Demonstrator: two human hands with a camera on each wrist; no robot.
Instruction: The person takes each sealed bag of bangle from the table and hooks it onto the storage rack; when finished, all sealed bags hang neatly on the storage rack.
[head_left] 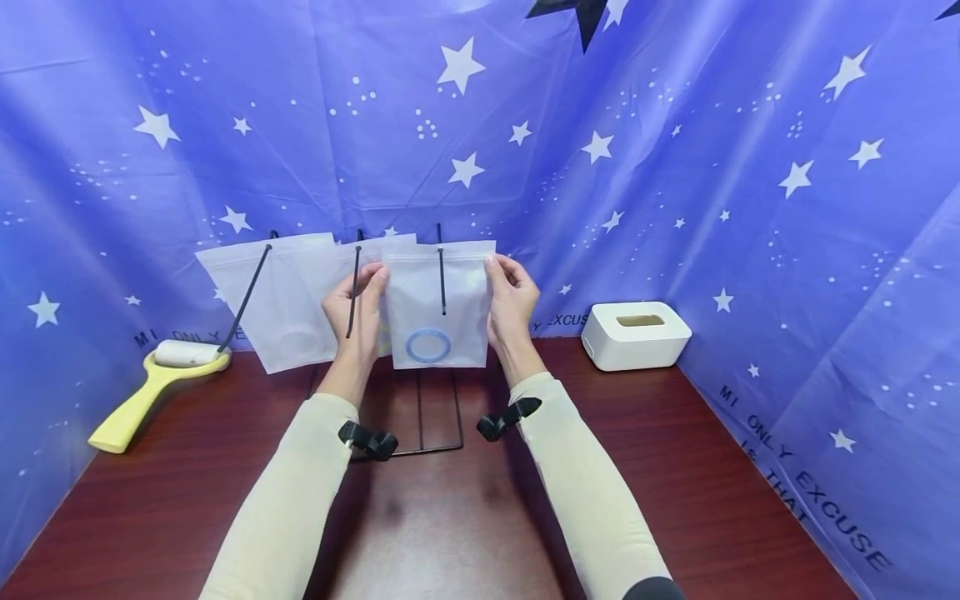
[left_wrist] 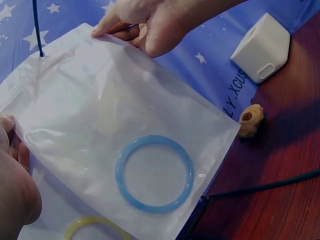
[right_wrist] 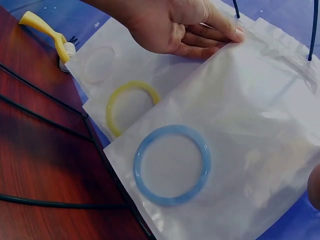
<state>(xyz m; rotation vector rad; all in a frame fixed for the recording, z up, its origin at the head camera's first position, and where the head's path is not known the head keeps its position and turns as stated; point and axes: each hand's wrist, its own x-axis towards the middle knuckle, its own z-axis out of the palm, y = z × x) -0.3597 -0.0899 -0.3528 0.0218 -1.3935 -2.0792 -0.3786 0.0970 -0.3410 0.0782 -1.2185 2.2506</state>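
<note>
A translucent zip bag holding a blue bangle hangs on the right rod of a black wire rack. My left hand pinches its upper left edge between thumb and fingers. At the upper right edge, my right hand pinches it likewise. Behind my left hand is a second bag with a yellow bangle, partly covered by the front bag. Farther left hangs a third bag with a pale bangle, faint through the plastic.
A yellow-handled lint roller lies at the table's left. To the right stands a white tissue box. The rack's wire base rests on the red-brown table. A small brown object sits behind the bag. Starry blue cloth surrounds the table.
</note>
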